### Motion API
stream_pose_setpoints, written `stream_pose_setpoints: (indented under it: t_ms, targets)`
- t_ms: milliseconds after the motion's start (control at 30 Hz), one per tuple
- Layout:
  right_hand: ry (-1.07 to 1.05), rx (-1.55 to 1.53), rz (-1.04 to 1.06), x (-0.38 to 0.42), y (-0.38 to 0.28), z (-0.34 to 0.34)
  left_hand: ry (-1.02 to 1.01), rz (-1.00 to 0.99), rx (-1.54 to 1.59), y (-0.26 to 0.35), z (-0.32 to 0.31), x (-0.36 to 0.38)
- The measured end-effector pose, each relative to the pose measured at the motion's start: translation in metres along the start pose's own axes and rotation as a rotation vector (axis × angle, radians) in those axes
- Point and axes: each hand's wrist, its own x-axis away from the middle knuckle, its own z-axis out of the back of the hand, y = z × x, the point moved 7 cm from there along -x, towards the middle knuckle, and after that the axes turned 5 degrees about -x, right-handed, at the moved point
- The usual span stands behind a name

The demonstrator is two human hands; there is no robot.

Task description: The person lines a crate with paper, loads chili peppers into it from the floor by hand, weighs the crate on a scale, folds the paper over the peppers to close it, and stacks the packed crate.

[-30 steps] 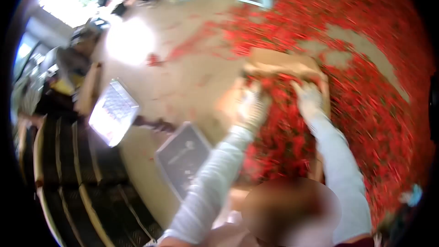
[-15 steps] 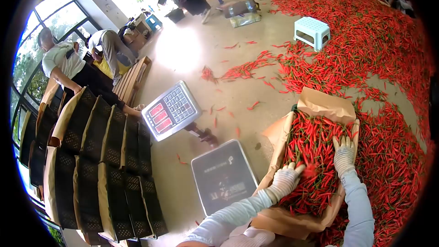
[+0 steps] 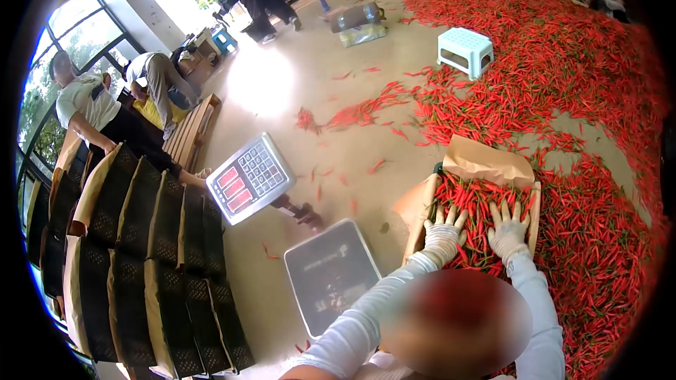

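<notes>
A crate lined with brown paper [image 3: 486,162] holds red chilies [image 3: 475,200] with green stems. Both hands wear pale gloves. My left hand [image 3: 443,237] lies on the chilies at the crate's left side, fingers spread. On the right side of the same heap rests my right hand [image 3: 508,232], its fingers also apart. A blurred oval covers the near part of the crate. To the left of the crate stands a scale with a flat platform [image 3: 331,274] and a tilted display [image 3: 251,177] with red digits.
Stacked black crates [image 3: 127,288] with paper linings stand at the left, beside a person [image 3: 88,105]. Another person [image 3: 158,81] bends near a wooden pallet [image 3: 190,127]. A pale blue stool [image 3: 466,49] stands by a wide spread of chilies [image 3: 591,239] on the floor.
My left hand has moved forward and its fingers have spread. My right hand has shifted slightly left with the view. A person at the back has moved left and bent forward.
</notes>
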Motion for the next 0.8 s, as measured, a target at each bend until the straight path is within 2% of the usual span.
stream_pose_setpoints:
  t_ms: [67, 133, 233, 333, 367, 467, 533, 567, 600, 633, 700, 733, 767, 800]
  targets:
    - [0.033, -0.029, 0.035, 0.008, 0.007, -0.025, 0.057, -0.019, -0.025, 0.003, -0.005, 0.007]
    - [0.121, -0.074, 0.117, 0.013, 0.008, -0.018, 0.041, -0.050, -0.056, 0.009, -0.012, 0.018]
    - [0.018, -0.109, 0.114, 0.012, 0.007, -0.009, 0.044, -0.084, -0.019, 0.016, -0.014, 0.035]
    - [-0.042, -0.238, 0.125, 0.034, 0.000, -0.018, -0.081, -0.100, 0.007, 0.023, -0.023, 0.053]
    - [-0.045, -0.198, 0.187, 0.045, -0.008, -0.026, -0.036, -0.096, 0.019, 0.024, -0.033, 0.056]
    - [0.193, -0.117, 0.195, 0.061, -0.002, -0.067, 0.042, -0.097, -0.003, 0.039, -0.022, 0.074]
    - [0.240, -0.159, 0.194, 0.060, -0.019, -0.034, 0.307, -0.148, -0.013, 0.035, -0.007, 0.079]
    - [0.272, -0.129, 0.110, 0.090, 0.021, -0.038, 0.256, -0.226, -0.174, 0.083, -0.012, 0.084]
    - [0.380, -0.230, 0.223, 0.074, -0.014, -0.019, 0.194, -0.313, -0.255, 0.055, 0.008, 0.081]
    - [0.111, -0.389, 0.204, 0.050, -0.042, -0.026, 0.188, -0.333, -0.176, 0.061, -0.020, 0.086]
    - [0.435, -0.522, 0.166, 0.140, 0.033, -0.026, 0.173, -0.374, -0.019, 0.083, -0.085, 0.073]
    - [0.601, -0.386, 0.134, 0.155, 0.019, 0.019, 0.121, -0.324, -0.093, 0.084, -0.059, 0.072]
    - [0.149, -0.611, 0.119, 0.158, 0.030, 0.043, 0.066, -0.277, -0.170, 0.086, -0.033, 0.072]
    - [0.629, -0.478, 0.155, 0.156, 0.021, 0.017, 0.373, -0.301, -0.313, 0.048, -0.056, 0.064]
